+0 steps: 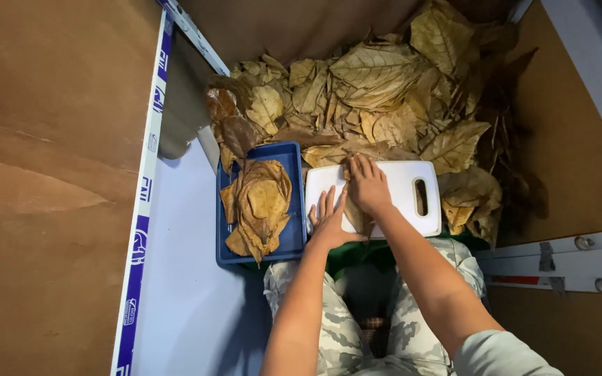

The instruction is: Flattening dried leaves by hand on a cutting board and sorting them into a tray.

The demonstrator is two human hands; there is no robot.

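Observation:
A white cutting board [395, 182] with a handle slot rests across my lap. A dry brown leaf [355, 216] lies on it. My right hand [367, 184] presses flat on the leaf's upper part, fingers spread. My left hand [329, 219] lies flat on the board's near left side, fingers apart, touching the leaf's lower edge. Left of the board, a blue tray [292, 209] holds a stack of dry leaves [259, 205].
A big heap of dry brown leaves [377, 90] fills the corner beyond the board. Brown cardboard walls [50, 174] stand left and right, with a printed blue-and-white tape strip [144, 209] along the left edge. The floor [182, 278] is pale.

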